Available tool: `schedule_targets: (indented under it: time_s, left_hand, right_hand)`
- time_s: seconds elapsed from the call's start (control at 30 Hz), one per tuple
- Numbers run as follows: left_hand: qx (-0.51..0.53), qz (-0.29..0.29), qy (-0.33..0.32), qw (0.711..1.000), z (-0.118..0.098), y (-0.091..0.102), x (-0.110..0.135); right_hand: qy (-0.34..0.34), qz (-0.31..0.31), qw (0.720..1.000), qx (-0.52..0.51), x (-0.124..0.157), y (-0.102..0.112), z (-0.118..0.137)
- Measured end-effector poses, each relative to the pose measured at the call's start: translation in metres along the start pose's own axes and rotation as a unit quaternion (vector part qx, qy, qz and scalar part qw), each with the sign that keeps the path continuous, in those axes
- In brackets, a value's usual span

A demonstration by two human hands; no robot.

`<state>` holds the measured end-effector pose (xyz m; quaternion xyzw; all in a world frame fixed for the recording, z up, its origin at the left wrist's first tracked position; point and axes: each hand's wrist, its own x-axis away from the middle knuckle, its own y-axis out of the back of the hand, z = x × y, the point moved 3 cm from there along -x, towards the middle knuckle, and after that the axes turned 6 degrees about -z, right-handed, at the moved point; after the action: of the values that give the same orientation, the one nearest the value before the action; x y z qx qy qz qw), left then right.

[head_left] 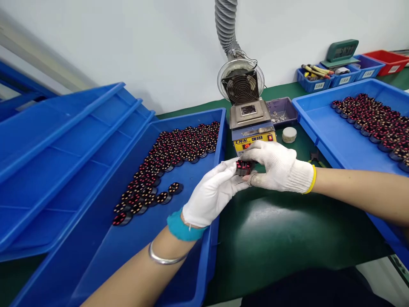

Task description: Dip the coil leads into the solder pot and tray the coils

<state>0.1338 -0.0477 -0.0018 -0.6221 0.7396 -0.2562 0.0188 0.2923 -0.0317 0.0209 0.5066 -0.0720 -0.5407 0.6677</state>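
Observation:
Both gloved hands meet over the green mat in front of the solder pot [252,121]. Between them is a small round black motor stator with red windings [243,168]. My left hand [212,187], in a white glove with a teal cuff, pinches its left side. From the right and above, the fingers of my right hand [275,164] close round it; this glove is knitted with a yellow edge. The stator's lower side is partly hidden by fingers. Many similar stators [172,149] stand in rows in the left blue tray [220,123].
Another blue tray [322,128] with stators is at right. Stacked blue trays [64,157] lean at far left. Behind the pot hang a fan [243,87] and grey duct [226,25]. A white round container [289,134], pliers [315,157] and purple bin [289,108] lie nearby.

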Motion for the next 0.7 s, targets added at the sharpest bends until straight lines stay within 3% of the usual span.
schedule_targets:
  time_s: [0.2,0.33,0.43,0.5,0.6,0.7]
  left_hand:
    - [-0.084,-0.03,0.008,0.996,0.001,-0.001,0.004]
    - [-0.101,-0.028,0.01,0.994,0.002,-0.001,0.005]
    - [-0.123,-0.028,-0.015,0.992,0.002,-0.001,0.005]
    - [-0.149,-0.038,-0.047,0.987,0.001,-0.001,0.005]
    - [-0.19,-0.082,-0.118,0.971,0.0,-0.002,0.006]
    - [-0.253,-0.121,-0.213,0.936,-0.002,-0.001,0.008]
  right_hand:
    - [0.012,0.046,0.996,-0.076,0.002,0.0,-0.01]
    - [0.069,0.077,0.99,-0.095,0.002,0.004,-0.013]
    - [0.132,0.079,0.985,-0.072,0.003,0.008,-0.012]
    - [0.136,0.064,0.988,-0.034,0.002,0.011,-0.013]
    - [0.07,0.042,0.997,-0.01,0.0,0.014,-0.019]
    - [-0.081,0.07,0.989,-0.1,-0.002,0.011,-0.026]
